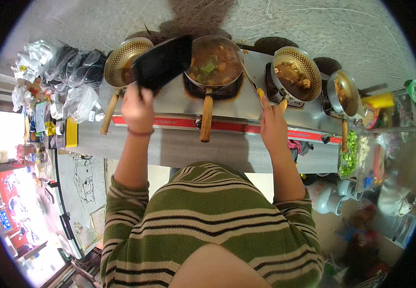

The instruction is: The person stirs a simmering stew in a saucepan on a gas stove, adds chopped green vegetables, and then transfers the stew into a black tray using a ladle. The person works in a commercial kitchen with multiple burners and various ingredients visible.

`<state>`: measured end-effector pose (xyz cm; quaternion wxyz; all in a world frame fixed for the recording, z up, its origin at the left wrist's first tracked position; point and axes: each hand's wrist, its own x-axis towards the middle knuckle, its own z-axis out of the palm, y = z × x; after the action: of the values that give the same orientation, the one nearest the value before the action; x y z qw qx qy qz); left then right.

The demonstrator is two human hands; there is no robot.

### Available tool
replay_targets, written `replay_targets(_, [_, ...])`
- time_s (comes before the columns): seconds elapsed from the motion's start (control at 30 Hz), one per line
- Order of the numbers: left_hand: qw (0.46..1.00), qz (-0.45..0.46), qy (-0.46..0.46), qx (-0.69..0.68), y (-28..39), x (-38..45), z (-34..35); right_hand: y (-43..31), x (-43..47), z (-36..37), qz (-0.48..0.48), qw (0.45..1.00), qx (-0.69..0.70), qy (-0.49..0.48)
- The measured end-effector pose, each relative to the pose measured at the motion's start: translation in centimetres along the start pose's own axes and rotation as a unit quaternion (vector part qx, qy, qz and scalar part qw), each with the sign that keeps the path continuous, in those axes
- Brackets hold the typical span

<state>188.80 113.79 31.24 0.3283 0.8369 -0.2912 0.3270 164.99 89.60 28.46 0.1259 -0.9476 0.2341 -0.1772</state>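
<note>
My left hand point(138, 109) grips a black plastic tray point(164, 64), tilted between the far-left pan point(116, 66) and the middle pan point(215, 81). Brown sauce with chunks fills the middle pan, and green vegetable pieces point(208, 68) lie on top at its left side. Its wooden handle point(206, 117) points toward me. In my right hand point(274, 120) is a long, thin cooking utensil point(250, 77) that reaches to the middle pan's right rim; its tip cannot be made out. Just beyond that hand, a dimpled pan point(296, 73) holds chunks in brown sauce.
The pans stand on a steel gas stove point(164, 108) with a red front strip. Another pan point(342, 90) is at the far right, near a container of chopped greens point(348, 154). Plastic bags point(80, 100) crowd the left. Gas cylinders point(325, 198) stand low on the right.
</note>
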Motion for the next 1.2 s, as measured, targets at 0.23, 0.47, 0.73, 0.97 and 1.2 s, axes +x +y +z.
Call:
replay_targets(0.23, [0.816, -0.497, -0.198, -0.218, -5.0, -17.0, -5.5, -1.8, 1.2, -4.1, -0.02, 0.994, -0.041, -0.096])
replay_targets(0.47, [0.702, -0.527, -0.402, -0.262, -7.0, -27.6, -3.0, -4.7, 4.6, -9.3, 0.014, 0.982, 0.118, -0.144])
replay_targets(0.73, [0.719, -0.477, -0.452, -0.228, -5.8, -28.2, -0.9, -1.8, 7.7, -8.5, 0.233, 0.823, 0.46, -0.238])
replay_targets(0.97, [0.725, -0.451, -0.477, -0.207, -8.1, -30.6, -1.7, -1.5, 5.8, -3.5, 0.355, 0.651, 0.648, -0.174])
replay_targets(1.2, [0.658, -0.572, -0.456, -0.181, -8.9, -30.9, -5.4, -3.7, 2.4, -4.8, 0.344, 0.74, 0.568, -0.107])
